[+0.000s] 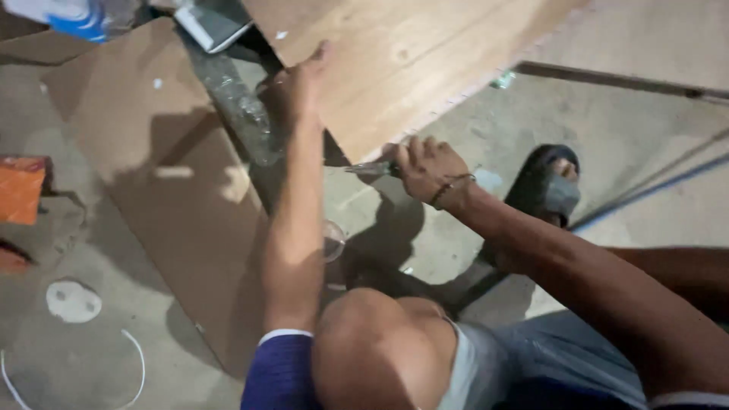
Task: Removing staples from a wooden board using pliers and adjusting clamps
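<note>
A bent knee (372,349) is filling the view at six o'clock. Above it the right hand (425,167) is gripping a thin metal tool (368,168), fist closed, its tip pointing toward nine o'clock just under the edge of the wooden board (395,61). The left hand (300,87) is pressing open-fingered against the board's eleven o'clock edge.

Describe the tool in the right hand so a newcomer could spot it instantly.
Start at the big pale plywood sheet filling the top of the view and follow its lower edge to the right hand. The thin metal tool pokes leftward from that fist; it is the only slim, shiny item there.
</note>
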